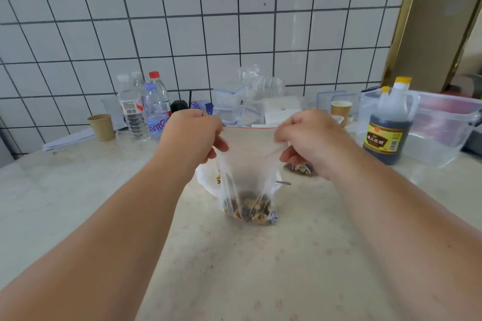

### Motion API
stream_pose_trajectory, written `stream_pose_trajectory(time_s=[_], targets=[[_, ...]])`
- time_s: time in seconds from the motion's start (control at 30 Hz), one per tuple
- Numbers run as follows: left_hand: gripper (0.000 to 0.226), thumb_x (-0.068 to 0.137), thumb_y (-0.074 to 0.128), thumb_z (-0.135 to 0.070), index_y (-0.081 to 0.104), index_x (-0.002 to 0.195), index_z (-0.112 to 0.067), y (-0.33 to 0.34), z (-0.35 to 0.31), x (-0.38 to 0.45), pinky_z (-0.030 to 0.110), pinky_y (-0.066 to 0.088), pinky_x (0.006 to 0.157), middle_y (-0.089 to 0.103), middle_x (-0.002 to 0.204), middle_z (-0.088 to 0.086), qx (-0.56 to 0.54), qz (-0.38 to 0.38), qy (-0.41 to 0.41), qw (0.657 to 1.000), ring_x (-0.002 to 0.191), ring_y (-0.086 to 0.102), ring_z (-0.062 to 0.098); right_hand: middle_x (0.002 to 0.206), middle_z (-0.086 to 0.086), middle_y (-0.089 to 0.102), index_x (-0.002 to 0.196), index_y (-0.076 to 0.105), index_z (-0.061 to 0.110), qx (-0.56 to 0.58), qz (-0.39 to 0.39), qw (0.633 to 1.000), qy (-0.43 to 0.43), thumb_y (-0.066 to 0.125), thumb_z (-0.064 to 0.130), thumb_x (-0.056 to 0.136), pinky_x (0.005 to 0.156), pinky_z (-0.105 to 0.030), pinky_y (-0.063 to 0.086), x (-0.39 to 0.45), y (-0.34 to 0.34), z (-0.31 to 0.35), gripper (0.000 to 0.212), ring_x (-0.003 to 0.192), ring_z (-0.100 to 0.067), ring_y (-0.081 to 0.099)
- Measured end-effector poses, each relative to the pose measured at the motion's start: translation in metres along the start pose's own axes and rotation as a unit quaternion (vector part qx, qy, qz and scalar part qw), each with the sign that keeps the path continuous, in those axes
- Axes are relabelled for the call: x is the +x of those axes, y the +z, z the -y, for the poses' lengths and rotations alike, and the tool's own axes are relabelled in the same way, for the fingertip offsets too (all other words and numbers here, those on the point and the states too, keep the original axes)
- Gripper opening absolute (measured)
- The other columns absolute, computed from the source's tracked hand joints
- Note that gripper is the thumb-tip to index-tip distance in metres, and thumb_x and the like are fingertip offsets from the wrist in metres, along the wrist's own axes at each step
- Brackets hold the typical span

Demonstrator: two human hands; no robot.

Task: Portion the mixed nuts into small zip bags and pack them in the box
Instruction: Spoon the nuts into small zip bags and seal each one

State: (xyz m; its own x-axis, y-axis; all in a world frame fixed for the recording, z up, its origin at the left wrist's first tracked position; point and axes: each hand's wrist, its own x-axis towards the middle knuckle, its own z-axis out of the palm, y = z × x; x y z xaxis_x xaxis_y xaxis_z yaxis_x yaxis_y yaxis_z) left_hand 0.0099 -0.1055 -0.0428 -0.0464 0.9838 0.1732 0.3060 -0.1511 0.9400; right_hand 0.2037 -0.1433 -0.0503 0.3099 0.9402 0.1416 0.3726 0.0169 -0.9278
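Observation:
A clear zip bag [249, 164] with a red seal strip hangs upright above the table, mixed nuts [251, 207] gathered in its bottom. My left hand [194, 133] pinches its top left corner and my right hand [307, 137] pinches the top right corner, stretching the opening between them. Behind the bag a white bowl [206, 181] holding nuts is mostly hidden, with a metal spoon handle [283, 183] poking out to the right. A filled bag of nuts [300, 169] lies on the table under my right hand. The clear plastic box [443, 122] stands at the far right.
Water bottles [142, 107] and a paper cup [102, 126] stand at the back left. Spare zip bags [242, 104] lean at the wall. A dark vinegar bottle [388, 128] stands in front of the box, with a second paper cup [340, 109] behind it.

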Motion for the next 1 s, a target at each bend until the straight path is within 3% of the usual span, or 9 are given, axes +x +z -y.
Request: stream_pose_trajectory(time_s=[0.1, 0.23, 0.5, 0.67, 0.87, 1.0], targets=[[0.007, 0.086, 0.058, -0.008, 0.065, 0.086, -0.005, -0.001, -0.009, 0.0, 0.023, 0.043, 0.049, 0.074, 0.057, 0.004, 0.024, 0.0, 0.002, 1.0, 0.032, 0.048, 0.008, 0.057, -0.008, 0.061, 0.075, 0.068, 0.006, 0.046, 0.014, 0.998, 0.035, 0.058, -0.006, 0.076, 0.043, -0.021, 0.039, -0.001, -0.011, 0.006, 0.015, 0.04, -0.012, 0.055], [0.005, 0.087, 0.058, -0.005, 0.063, 0.087, -0.004, 0.006, -0.024, -0.003, 0.014, 0.039, 0.039, 0.074, 0.057, 0.005, 0.002, 0.025, -0.007, 1.0, 0.031, 0.047, 0.009, 0.064, -0.008, 0.055, 0.078, 0.064, 0.004, 0.131, 0.011, 0.989, 0.061, 0.051, -0.01, 0.08, 0.039, -0.016, 0.031, -0.004, -0.027, 0.011, 0.019, 0.036, -0.007, 0.043], [0.011, 0.089, 0.057, -0.003, 0.066, 0.093, -0.005, 0.048, -0.047, -0.012, 0.017, 0.041, 0.039, 0.079, 0.07, 0.01, -0.102, 0.134, -0.05, 0.985, 0.036, 0.054, 0.011, 0.06, 0.0, 0.062, 0.066, 0.062, 0.012, 0.211, -0.13, 0.968, 0.04, 0.041, -0.008, 0.072, 0.039, -0.015, 0.024, 0.008, -0.069, 0.003, 0.03, 0.033, -0.006, 0.033], [0.007, 0.097, 0.06, -0.006, 0.066, 0.1, -0.005, 0.087, -0.051, -0.011, 0.02, 0.049, 0.045, 0.081, 0.081, 0.011, -0.114, 0.187, -0.019, 0.975, 0.048, 0.064, 0.015, 0.067, -0.01, 0.055, 0.057, 0.06, 0.015, 0.195, -0.206, 0.958, 0.036, 0.044, 0.006, 0.043, 0.045, -0.025, 0.025, 0.025, -0.092, -0.009, 0.023, 0.042, -0.015, 0.035], [0.01, 0.1, 0.059, -0.005, 0.069, 0.102, -0.006, 0.114, -0.039, 0.006, 0.023, 0.055, 0.052, 0.082, 0.093, 0.012, -0.153, 0.174, -0.03, 0.972, 0.059, 0.072, 0.018, 0.075, -0.011, 0.059, 0.068, 0.063, 0.015, 0.193, -0.236, 0.951, 0.048, 0.044, 0.01, 0.044, 0.052, -0.03, 0.029, 0.053, -0.102, -0.032, 0.032, 0.056, -0.019, 0.04], [0.012, 0.099, 0.059, -0.004, 0.07, 0.102, -0.007, 0.126, -0.03, 0.016, 0.023, 0.057, 0.055, 0.082, 0.093, 0.01, -0.17, 0.123, -0.026, 0.978, 0.062, 0.073, 0.017, 0.052, -0.001, 0.057, 0.049, 0.065, 0.016, 0.246, -0.229, 0.94, 0.052, 0.049, -0.001, 0.056, 0.047, -0.026, 0.034, 0.063, -0.096, -0.047, 0.024, 0.046, -0.016, 0.042]])
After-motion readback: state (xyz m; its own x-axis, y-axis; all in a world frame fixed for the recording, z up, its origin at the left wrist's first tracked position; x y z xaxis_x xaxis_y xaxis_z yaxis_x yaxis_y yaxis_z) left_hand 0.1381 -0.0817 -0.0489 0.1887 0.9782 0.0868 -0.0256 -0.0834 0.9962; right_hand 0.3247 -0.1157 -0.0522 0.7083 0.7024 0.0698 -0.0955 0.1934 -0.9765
